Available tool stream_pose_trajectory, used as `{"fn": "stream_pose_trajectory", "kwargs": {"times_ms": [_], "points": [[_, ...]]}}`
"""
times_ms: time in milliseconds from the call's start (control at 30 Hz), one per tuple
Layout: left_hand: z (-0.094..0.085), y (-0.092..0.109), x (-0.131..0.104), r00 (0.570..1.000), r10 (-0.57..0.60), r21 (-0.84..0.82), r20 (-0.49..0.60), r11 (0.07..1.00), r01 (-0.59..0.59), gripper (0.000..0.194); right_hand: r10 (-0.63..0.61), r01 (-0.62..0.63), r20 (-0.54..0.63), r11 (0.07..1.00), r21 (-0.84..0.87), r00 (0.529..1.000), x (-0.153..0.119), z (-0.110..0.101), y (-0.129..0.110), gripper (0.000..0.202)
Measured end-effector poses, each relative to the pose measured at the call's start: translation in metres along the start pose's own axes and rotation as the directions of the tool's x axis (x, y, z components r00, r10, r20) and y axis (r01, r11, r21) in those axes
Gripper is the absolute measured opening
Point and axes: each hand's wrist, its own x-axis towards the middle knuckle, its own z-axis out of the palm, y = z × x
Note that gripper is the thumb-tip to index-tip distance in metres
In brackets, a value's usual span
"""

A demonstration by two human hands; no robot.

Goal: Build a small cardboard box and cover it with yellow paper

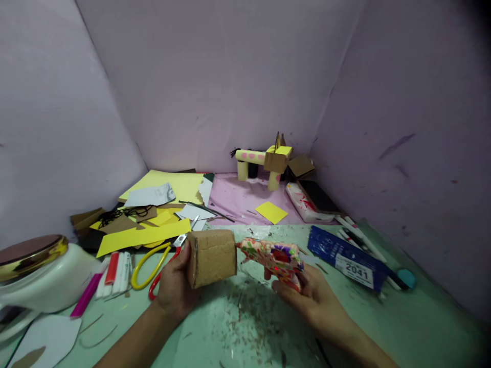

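A small brown cardboard box is gripped from its left side by my left hand, raised over the green tabletop. My right hand is wrapped round the handle of a glue gun covered in a colourful floral pattern. The gun's nozzle points left and meets or nearly meets the box's right edge; I cannot tell whether they touch. Behind my left hand lie scissors with red and yellow handles, partly hidden. Farther back stands a yellow animal figure with pink spots and a cardboard head.
Yellow paper strips and cardboard scraps pile up at the left, near several markers and a white pot-like container. A yellow paper square lies at centre back. On the right are a blue packet, pens and a dark phone-like slab.
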Motion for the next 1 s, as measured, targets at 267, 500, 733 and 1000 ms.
{"fn": "stream_pose_trajectory", "kwargs": {"times_ms": [267, 500, 733, 1000], "points": [[-0.007, 0.000, 0.003, 0.998, -0.006, 0.001, 0.059, 1.000, 0.006, 0.037, 0.008, -0.008, 0.008, 1.000, -0.022, 1.000, 0.000, 0.001, -0.001, 0.012], [-0.017, 0.002, 0.008, 0.986, -0.029, -0.017, 0.162, 0.999, 0.032, 0.036, 0.022, -0.022, 0.019, 1.000, 0.007, 1.000, -0.001, 0.002, 0.001, 0.014], [-0.012, 0.005, 0.007, 0.993, 0.011, -0.012, 0.120, 1.000, -0.010, 0.035, 0.064, -0.064, 0.020, 0.998, 0.004, 0.998, -0.001, 0.003, 0.001, 0.015], [-0.012, 0.006, 0.008, 0.988, 0.025, -0.007, 0.151, 1.000, -0.024, 0.038, 0.107, -0.107, 0.070, 0.994, -0.005, 0.992, -0.003, 0.004, 0.004, 0.016]]}}
